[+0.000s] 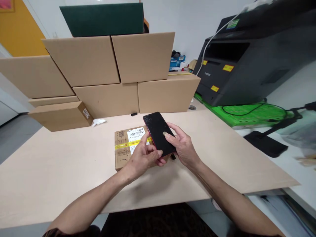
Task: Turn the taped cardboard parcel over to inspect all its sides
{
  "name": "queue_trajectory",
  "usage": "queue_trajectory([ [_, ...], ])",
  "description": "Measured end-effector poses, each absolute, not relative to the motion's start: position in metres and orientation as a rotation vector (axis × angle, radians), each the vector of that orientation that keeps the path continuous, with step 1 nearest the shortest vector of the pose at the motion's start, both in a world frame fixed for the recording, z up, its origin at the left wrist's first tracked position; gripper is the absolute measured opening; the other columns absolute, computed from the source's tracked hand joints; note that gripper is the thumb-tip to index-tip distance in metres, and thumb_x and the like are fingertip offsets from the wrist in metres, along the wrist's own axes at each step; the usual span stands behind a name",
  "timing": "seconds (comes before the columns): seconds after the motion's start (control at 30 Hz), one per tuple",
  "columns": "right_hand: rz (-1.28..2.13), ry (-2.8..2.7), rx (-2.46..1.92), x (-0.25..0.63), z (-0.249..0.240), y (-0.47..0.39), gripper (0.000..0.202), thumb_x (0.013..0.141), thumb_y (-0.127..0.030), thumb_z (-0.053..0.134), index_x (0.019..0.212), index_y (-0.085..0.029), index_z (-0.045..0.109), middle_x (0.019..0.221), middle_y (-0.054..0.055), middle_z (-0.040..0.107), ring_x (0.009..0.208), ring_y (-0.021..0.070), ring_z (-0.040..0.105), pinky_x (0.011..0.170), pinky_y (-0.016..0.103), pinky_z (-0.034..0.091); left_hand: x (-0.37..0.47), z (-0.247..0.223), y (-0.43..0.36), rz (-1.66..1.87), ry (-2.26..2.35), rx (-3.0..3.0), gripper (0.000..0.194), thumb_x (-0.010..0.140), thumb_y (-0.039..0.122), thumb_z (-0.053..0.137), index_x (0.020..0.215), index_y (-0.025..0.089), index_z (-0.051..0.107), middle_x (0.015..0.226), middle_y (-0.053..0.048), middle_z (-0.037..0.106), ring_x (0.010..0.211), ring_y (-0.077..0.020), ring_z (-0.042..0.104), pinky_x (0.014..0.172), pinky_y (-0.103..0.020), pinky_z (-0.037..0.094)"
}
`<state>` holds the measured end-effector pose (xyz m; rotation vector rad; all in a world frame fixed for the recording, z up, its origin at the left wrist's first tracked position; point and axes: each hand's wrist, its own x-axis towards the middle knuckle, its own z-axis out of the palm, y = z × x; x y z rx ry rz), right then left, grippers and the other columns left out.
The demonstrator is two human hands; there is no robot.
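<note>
We hold a black-screened smartphone (158, 133) in both hands, tilted, its upper end leaning to our left. Cracks show on the glass near the top left corner, and a red edge runs down its left side. Our left hand (143, 158) is clamped on the lower left part, thumb on the front near the bottom edge. Our right hand (184, 146) grips the right side, its thumb lying flat on the screen.

The phone is over a cardboard parcel (120, 161) on the pale tabletop (74, 164), hiding part of it; we cannot tell if the two touch. The parcel bears a white shipping label (133, 133) and a band of yellow tape (120, 145). A small black object (173, 157) shows just beside our right hand, too hidden for us to name.

Farther back we see crumpled white paper (99, 121) near a flat brown carton (61, 116), and a small black piece (134, 114) in front of stacked cardboard boxes (84, 61), topped by a dark green box (106, 19). To our right, a Brother printer (229, 72) sits by a bright green surface (234, 115), with a black stand base (265, 144) nearer us
</note>
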<state>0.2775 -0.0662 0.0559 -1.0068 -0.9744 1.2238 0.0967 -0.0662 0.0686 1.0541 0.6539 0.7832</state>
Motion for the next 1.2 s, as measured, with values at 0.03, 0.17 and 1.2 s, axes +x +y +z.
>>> queue_trajectory([
  [0.03,1.217,-0.997,-1.017,0.278,0.056,-0.067,0.07,0.078,-0.053,0.088,0.135,-0.021,0.062,0.064,-0.006,0.066,0.059,0.017,0.067,0.056,0.03,0.055,0.095,0.069,-0.067,0.789,0.656,1.047,0.13,0.079,0.039,0.096,0.172,0.017,0.008,0.073,0.003,0.071,0.067,-0.0166,0.075,0.067,-0.027,0.059],
  [0.17,1.204,-1.029,-1.033,0.275,0.057,-0.067,0.071,0.078,-0.055,0.087,0.134,-0.02,0.061,0.064,-0.005,0.069,0.054,0.0156,0.064,0.053,0.029,0.053,0.09,0.068,-0.069,0.799,0.67,1.031,0.129,0.08,0.034,0.094,0.174,0.019,0.006,0.071,0.005,0.068,0.065,-0.0164,0.074,0.064,-0.027,0.058],
  [1.2,0.803,-0.639,-1.33,0.335,0.008,0.002,0.076,0.05,-0.063,0.092,0.106,-0.02,0.064,0.063,-0.005,0.063,0.048,0.012,0.052,0.04,0.021,0.029,0.057,0.084,-0.067,1.042,0.831,1.226,0.106,0.089,0.027,0.083,0.17,0.021,0.016,0.104,-0.004,0.077,0.074,-0.0139,0.074,0.071,-0.03,0.064],
])
